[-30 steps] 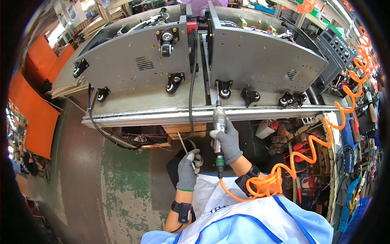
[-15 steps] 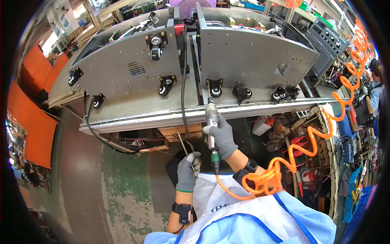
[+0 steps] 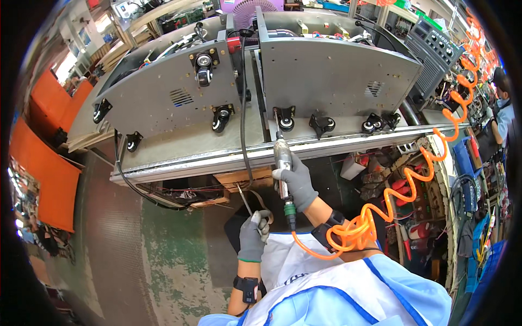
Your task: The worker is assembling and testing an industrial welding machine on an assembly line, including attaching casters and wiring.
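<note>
My right hand [image 3: 298, 182], in a grey glove, is wrapped round a silver air driver [image 3: 283, 155] with a green fitting at its lower end. Its tip reaches the mounting plate of a black caster [image 3: 285, 123] on the right grey metal panel [image 3: 337, 76]. An orange coiled air hose [image 3: 356, 233] trails from the driver over my right forearm. Lower and to the left, my gloved left hand [image 3: 253, 239] is closed on a slim metal rod [image 3: 244, 201] that points up toward the bench. A brownish curved strip shows beside those fingers; what it belongs to is unclear.
A left grey panel [image 3: 163, 98] with several casters stands on the bench [image 3: 190, 142]. Between the panels a black cable [image 3: 243, 119] hangs over the bench edge. Cluttered shelves [image 3: 402, 217] stand under the bench's right end. Another person [image 3: 503, 117] is at far right.
The view has shifted slightly. The driver stays at the same caster. My left hand and its rod have dropped a little and tilted further left.
</note>
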`<state>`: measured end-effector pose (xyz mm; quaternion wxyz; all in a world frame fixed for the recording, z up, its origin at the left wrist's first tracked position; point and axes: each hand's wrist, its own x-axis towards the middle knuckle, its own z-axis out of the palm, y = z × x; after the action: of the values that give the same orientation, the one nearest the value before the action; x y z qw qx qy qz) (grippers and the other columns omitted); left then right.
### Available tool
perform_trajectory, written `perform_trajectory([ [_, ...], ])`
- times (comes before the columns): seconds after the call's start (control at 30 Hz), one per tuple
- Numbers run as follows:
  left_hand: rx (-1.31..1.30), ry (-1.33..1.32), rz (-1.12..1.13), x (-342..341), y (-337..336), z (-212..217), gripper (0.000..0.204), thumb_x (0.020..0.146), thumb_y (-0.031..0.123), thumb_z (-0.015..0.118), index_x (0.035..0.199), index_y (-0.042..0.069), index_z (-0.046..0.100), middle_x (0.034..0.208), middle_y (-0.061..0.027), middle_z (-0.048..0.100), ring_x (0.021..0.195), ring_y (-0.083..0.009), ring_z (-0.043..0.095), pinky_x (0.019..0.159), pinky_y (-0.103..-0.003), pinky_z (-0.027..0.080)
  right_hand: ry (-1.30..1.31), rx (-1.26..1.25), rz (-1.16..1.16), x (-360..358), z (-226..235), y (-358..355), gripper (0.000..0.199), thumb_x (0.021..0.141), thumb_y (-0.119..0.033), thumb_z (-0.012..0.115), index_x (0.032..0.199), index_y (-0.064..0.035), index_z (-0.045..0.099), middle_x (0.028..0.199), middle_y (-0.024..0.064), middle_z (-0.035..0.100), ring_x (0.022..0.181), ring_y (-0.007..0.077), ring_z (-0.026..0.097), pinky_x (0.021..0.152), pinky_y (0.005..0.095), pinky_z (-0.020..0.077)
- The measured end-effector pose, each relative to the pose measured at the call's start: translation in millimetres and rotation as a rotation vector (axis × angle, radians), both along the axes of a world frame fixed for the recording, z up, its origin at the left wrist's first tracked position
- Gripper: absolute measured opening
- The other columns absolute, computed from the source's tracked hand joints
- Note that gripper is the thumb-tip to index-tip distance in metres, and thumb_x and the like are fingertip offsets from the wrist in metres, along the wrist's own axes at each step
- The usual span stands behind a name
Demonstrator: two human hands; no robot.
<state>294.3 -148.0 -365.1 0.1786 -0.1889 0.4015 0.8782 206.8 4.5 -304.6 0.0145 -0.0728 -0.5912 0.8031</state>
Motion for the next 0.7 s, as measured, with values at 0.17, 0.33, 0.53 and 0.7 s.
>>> perform_trajectory([
  [0.17, 0.063, -0.014, 0.012, 6, -5, -3, 0.027, 0.092, 0.023, 0.046, 0.095, -0.003, 0.054, 0.059, 0.0012, 0.039, 0.048, -0.0079, 0.038, 0.038, -0.018, 0.028, -0.014, -0.038, 0.024, -1, -3, -4, 0.055, 0.067, -0.007, 0.064, 0.118, -0.0038, 0.045, 0.073, 0.0046, 0.054, 0.049, 0.0131, 0.054, 0.044, 0.0255, 0.0460],
  [0.33, -0.038, -0.025, 0.025, 5, -9, -1, 0.026, 0.092, 0.023, 0.046, 0.096, -0.001, 0.054, 0.062, -0.0005, 0.042, 0.049, -0.0092, 0.041, 0.039, -0.019, 0.030, 0.058, 0.218, -0.053, -6, -15, -8, 0.060, 0.063, -0.007, 0.066, 0.119, -0.0017, 0.046, 0.084, 0.0050, 0.053, 0.066, 0.0115, 0.054, 0.058, 0.0256, 0.0473],
  [0.53, -0.089, -0.022, 0.080, -5, 3, 2, 0.026, 0.089, 0.030, 0.051, 0.087, 0.005, 0.057, 0.067, 0.0006, 0.044, 0.057, -0.0110, 0.045, 0.042, -0.022, 0.033, 0.007, 0.050, -0.005, 3, 5, 15, 0.052, 0.062, -0.003, 0.068, 0.110, -0.0038, 0.048, 0.090, 0.0055, 0.057, 0.081, 0.0126, 0.055, 0.073, 0.0274, 0.0478],
  [0.7, 0.010, 0.140, -0.116, -15, -3, -16, 0.032, 0.083, 0.034, 0.057, 0.095, 0.005, 0.057, 0.080, -0.0039, 0.057, 0.062, -0.0121, 0.050, 0.047, -0.022, 0.040, 0.134, 0.282, 0.398, 49, 6, 36, 0.074, 0.061, -0.014, 0.067, 0.128, -0.0047, 0.037, 0.110, 0.0109, 0.053, 0.101, 0.0213, 0.052, 0.090, 0.0337, 0.0419],
])
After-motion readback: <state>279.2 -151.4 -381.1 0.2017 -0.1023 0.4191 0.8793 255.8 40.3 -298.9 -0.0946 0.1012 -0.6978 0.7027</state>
